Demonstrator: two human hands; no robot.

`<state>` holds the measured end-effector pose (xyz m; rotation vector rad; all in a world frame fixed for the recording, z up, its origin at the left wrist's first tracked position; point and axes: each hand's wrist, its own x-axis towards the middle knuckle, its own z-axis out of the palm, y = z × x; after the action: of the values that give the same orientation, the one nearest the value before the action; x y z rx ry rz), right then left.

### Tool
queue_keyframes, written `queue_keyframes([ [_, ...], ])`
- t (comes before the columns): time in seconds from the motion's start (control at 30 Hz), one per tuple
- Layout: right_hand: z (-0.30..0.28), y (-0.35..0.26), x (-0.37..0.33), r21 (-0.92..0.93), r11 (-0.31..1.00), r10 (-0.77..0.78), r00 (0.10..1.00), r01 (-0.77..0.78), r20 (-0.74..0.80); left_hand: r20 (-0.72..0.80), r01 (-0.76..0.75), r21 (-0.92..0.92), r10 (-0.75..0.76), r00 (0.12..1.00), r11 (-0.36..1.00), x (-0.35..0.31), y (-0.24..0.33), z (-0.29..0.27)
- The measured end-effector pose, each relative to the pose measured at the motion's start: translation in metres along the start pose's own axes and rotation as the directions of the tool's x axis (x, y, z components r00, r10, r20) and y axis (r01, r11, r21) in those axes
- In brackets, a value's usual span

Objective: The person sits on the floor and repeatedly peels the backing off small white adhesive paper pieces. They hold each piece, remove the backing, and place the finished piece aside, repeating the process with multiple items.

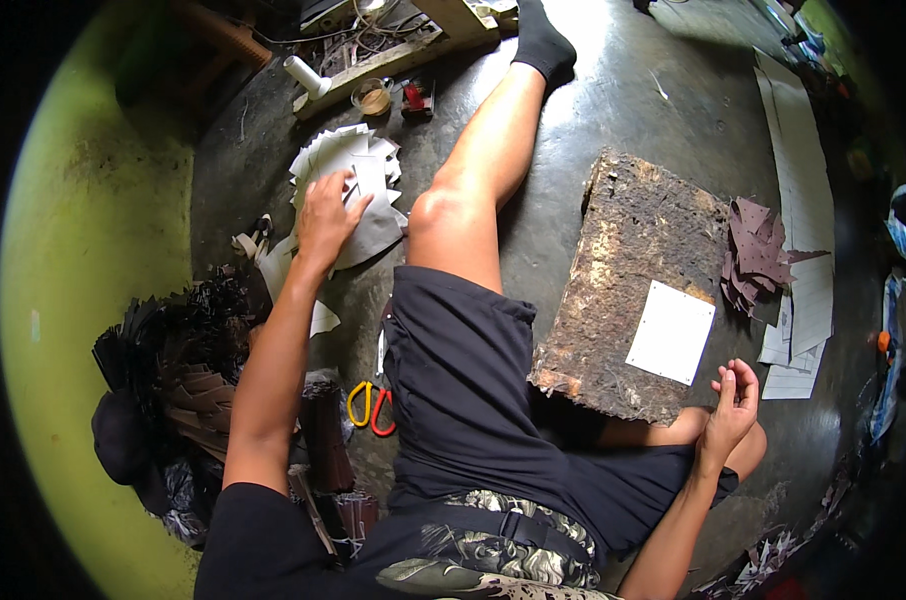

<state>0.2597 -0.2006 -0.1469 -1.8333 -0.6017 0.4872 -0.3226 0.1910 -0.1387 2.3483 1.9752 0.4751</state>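
Observation:
My left hand (325, 218) reaches down onto a pile of white sheet pieces (373, 235), its fingers spread over them and the thumb apart. On the right, a thick, rough, worn slab (613, 270) leans over my bent leg. A white square piece (671, 332) with small dark dots along its edges lies on the slab's near part. Just right of that piece hovers my right hand (733, 410), fingers curled together. Whether something small is between them I cannot make out.
Maroon cut pieces (755, 258) lie against the slab's right side, near long white sheets (798, 200). Scissors with yellow and red handles (371, 405) rest left of my shorts. Dark bundles (198, 380) crowd the green wall (83, 250). A small bowl (375, 98) stands beyond the pile.

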Motion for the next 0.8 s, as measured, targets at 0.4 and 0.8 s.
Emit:
queue_keyframes([
  [0.4,-0.006,-0.015,-0.021,0.023,0.999,0.034,0.999,-0.035,0.025,0.436,-0.210,-0.165,0.262,0.861,0.964,0.075,0.014,-0.035],
  [0.8,0.039,-0.128,-0.030,0.531,0.820,-0.097,0.862,-0.214,0.497,0.118,0.124,-0.992,0.293,0.949,-0.003,-0.053,0.256,-0.214],
])
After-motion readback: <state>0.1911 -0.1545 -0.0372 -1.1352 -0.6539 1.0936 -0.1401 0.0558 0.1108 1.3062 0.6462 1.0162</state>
